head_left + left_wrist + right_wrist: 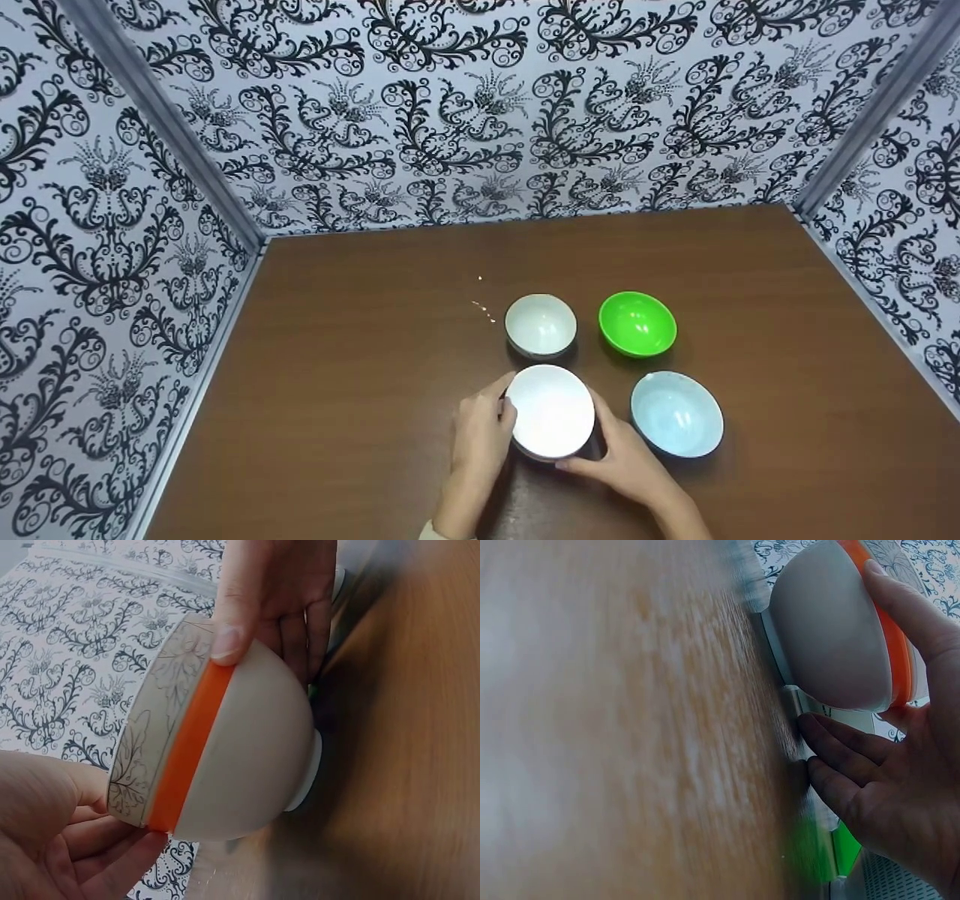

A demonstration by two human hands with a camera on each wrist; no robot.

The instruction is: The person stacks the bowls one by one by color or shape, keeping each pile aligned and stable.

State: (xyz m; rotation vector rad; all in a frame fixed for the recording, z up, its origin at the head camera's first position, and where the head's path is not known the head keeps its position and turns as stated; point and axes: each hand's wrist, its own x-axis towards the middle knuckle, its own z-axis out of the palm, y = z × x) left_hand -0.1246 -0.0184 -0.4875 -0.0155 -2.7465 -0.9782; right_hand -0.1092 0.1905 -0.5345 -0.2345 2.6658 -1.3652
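Observation:
A white bowl (551,412) stands upright between the two hands, its opening facing up. The left wrist view shows an orange band and a grey leaf pattern around its outside. The left hand (480,431) grips the rim from the left, thumb at the edge and fingers on the outer wall. From the other side the right hand (628,459) holds the bowl, its thumb pressed on the orange band. In the right wrist view the bowl's foot (775,645) is at the tabletop; whether it touches, I cannot tell.
Just beyond the held bowl sits a greyish-white bowl (541,325). A green bowl (637,324) is to its right, and a light blue bowl (676,414) lies close by the right hand. Small white specks (484,308) dot the brown table (360,360). Patterned walls (465,112) enclose it.

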